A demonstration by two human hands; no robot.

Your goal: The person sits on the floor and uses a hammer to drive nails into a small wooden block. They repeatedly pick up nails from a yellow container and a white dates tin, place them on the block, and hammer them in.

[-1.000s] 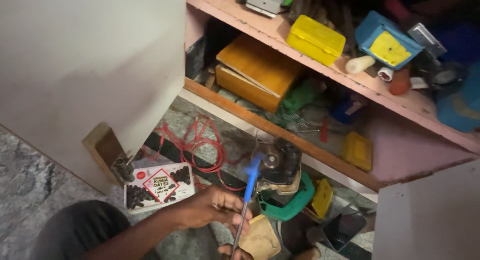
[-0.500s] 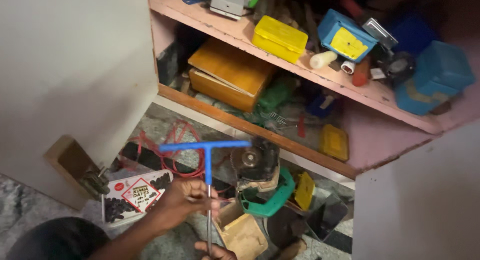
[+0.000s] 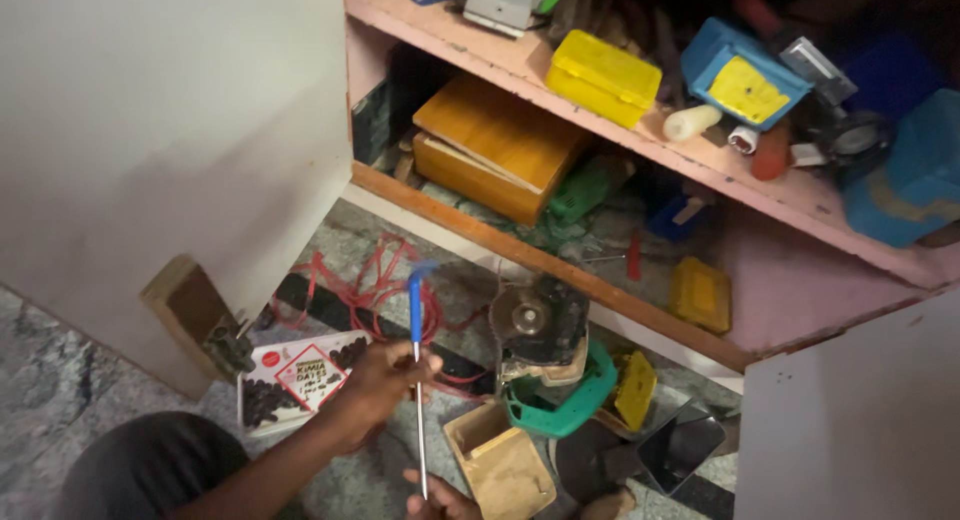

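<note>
— Lower centre of the frame: blue-handled T-wrench (image 3: pixel 415 315), upright, steel shaft pointing down, blue crossbar seen end-on. Held how?

— Left hand (image 3: pixel 385 380) closed around the upper shaft, just under the handle. Right hand (image 3: pixel 440 497) at the bottom edge, fingertips touching the shaft's lower end; mostly cut off, so grip impossible to tell.

— Risks, as judged?

— Likely snagging of the crossbar in the red cable (image 3: pixel 350 285) looped just behind it, if swung or lifted carelessly. Possible knock against the angle grinder (image 3: pixel 535 325) just to the right, its disc facing up. Slip of the shaft tip onto the right fingertips, given the thin steel and a one-handed hold.

— Surface?

— Speckled grey stone floor (image 3: pixel 40 380). Printed carton (image 3: pixel 300 375) lying flat at lower left, small open wooden box (image 3: pixel 500 465) at lower centre.

— Room?

— Open cupboard: pale door (image 3: pixel 170 160) filling the upper left, pink shelf (image 3: pixel 800 195) across the upper right, crowded. Yellow case (image 3: pixel 603 78) on the shelf; flat wooden case (image 3: pixel 495 145) in the compartment beneath.
</note>
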